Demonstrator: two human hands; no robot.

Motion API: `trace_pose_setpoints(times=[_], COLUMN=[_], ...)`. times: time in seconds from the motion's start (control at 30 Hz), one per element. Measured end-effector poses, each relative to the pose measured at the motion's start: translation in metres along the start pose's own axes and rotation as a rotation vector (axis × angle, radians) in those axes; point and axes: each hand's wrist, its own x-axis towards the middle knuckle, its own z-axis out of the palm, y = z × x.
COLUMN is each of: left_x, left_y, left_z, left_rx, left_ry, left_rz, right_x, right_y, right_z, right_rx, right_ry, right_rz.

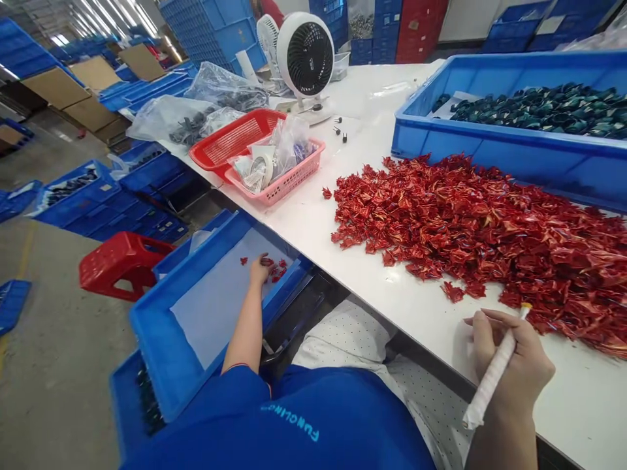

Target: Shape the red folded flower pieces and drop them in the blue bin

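Observation:
My left hand [259,269] reaches down into a blue tray [147,324] lined with a white sheet [215,294]. Beside its fingers lie several small red crumpled pieces [278,271]. The fingers are small in view and partly turned away, so their grip is unclear. Over the table's front edge, my right hand [514,365] is closed around a stick wrapped in white [497,378], with a yellow tip. Just beyond that hand spreads a large heap of red, pointed, foil-like pieces [455,215] on the white table [313,228].
A blue crate [490,153] of dark green pieces stands behind the heap. Red and pink baskets [289,186] with bagged items sit at the table's left edge, near a white fan [306,55]. A red stool [120,264] stands beyond the tray.

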Motion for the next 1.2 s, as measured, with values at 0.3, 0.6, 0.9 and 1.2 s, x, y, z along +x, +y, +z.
trace_pose_setpoints(times=[0.3,0.6,0.9,1.2], left_x=[-0.024,-0.121,-0.234,-0.255], left_y=[0.049,0.181,0.244,0.237], left_z=[-0.016,0.020,0.099,0.129], left_rx=[-0.160,-0.509,-0.218,-0.262], left_ry=[0.394,0.333,-0.391,-0.457], left_rz=[0.110,0.908,1.551,1.481], right_x=[0.001,0.003,0.000,-0.001], right_y=[0.001,-0.009,-0.007,-0.011], right_z=[0.002,0.001,0.001,-0.001], right_rx=[0.021,0.019,0.043,0.067], right_ry=[0.039,0.026,0.080,0.053], right_rz=[-0.052,-0.189,-0.204,-0.284])
